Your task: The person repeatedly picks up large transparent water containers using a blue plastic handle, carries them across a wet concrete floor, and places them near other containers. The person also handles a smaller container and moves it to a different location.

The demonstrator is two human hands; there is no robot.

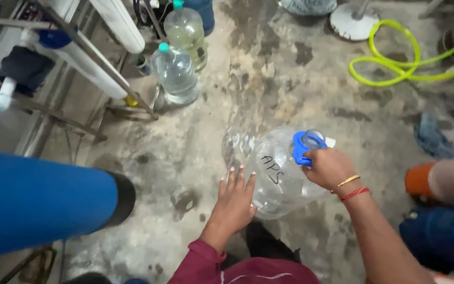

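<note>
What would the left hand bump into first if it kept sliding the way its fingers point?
The left hand already lies on the clear empty jug. Going on up the picture, probably only wet floor follows; depth is unclear.

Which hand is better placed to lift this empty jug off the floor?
Probably the right hand: it already grips the blue handle at the neck of the clear jug. The left hand only rests flat against its side.

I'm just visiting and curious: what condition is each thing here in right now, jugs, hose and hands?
Clear jug: empty, tilted on its side, uncapped.
Blue handle: held at the jug's neck.
Right hand: closed on the blue handle.
Left hand: open, fingers flat against the jug's side.
Two capped bottles: upright, filled, teal caps on.
Green hose: looped loosely on the floor.
</note>
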